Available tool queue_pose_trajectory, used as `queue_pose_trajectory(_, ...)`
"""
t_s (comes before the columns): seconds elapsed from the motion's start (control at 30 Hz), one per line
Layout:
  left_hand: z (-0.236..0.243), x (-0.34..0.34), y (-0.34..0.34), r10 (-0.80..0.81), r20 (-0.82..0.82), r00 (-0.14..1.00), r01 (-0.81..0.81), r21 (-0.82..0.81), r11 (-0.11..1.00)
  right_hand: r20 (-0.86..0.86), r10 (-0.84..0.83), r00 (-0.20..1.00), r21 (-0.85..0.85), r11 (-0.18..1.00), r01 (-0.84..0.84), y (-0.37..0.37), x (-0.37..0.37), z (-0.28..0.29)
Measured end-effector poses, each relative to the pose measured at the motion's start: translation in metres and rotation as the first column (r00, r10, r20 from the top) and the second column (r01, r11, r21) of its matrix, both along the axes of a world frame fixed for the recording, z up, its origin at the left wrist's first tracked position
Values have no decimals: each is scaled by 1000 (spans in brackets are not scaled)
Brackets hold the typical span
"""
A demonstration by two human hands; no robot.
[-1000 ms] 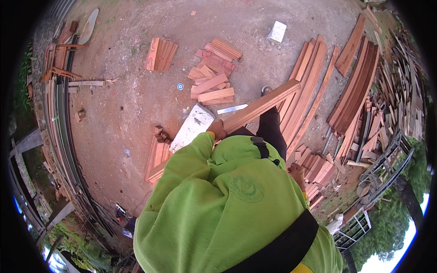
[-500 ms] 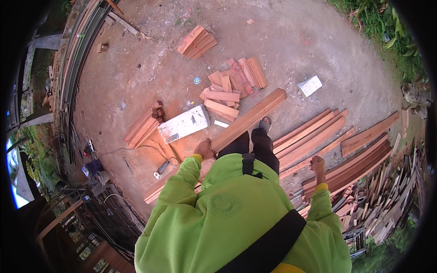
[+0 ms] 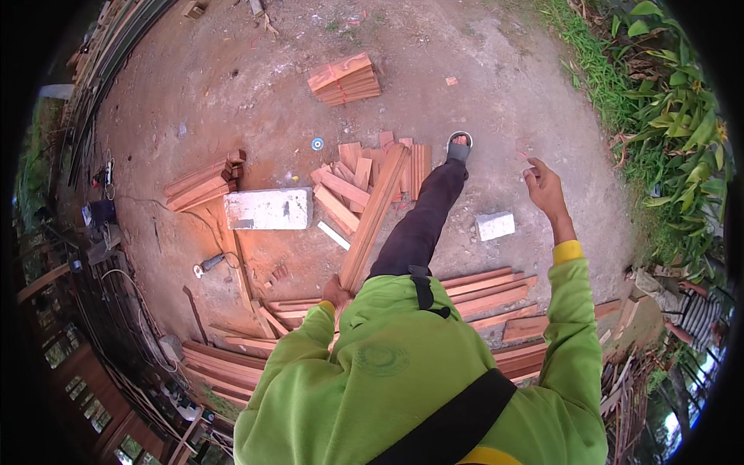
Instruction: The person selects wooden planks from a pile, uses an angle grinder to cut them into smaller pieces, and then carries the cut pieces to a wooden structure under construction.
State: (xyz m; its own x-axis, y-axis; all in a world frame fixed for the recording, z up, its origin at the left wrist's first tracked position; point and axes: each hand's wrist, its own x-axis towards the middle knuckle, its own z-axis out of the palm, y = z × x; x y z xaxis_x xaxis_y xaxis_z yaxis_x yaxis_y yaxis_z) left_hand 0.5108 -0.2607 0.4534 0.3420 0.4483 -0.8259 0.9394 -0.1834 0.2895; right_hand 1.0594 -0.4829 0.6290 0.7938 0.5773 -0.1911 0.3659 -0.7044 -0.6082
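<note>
My left hand (image 3: 335, 293) is closed round the near end of a long reddish-brown wooden plank (image 3: 376, 213). It looks like more than one board laid together, but I cannot tell for certain. The plank slants away from my left hip beside my leg, its far end above a pile of short wood pieces (image 3: 345, 186). My right hand (image 3: 547, 190) is stretched out to the right over the ground, its fingers loosely apart and nothing in them. A white block (image 3: 496, 225) lies on the ground below that hand.
A tied stack of short boards (image 3: 345, 80) lies farther off. To the left are a long white block (image 3: 268, 209), stacked wood sticks (image 3: 200, 184) and a corded power tool (image 3: 209, 265). Long planks (image 3: 488, 294) lie behind me. Another person (image 3: 690, 310) is at the far right; plants (image 3: 694, 139) edge the ground.
I have turned right and stepped one foot forward. The plank in my left hand has swung to point more straight ahead. My right hand has reached outward and its fingers have loosened.
</note>
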Motion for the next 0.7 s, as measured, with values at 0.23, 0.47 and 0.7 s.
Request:
queue_pose_trajectory(0.23,-27,167,-24,323,-109,940,-327,-17,945,122,416,901,-63,910,-411,169,197,2)
queue_pose_trajectory(0.47,18,349,17,607,-87,790,-612,-42,790,-93,519,850,-168,833,-527,247,326,-116)
queue_pose_trajectory(0.7,43,449,-10,884,-10,467,-881,-91,465,-119,808,577,-181,554,-813,377,334,-168)
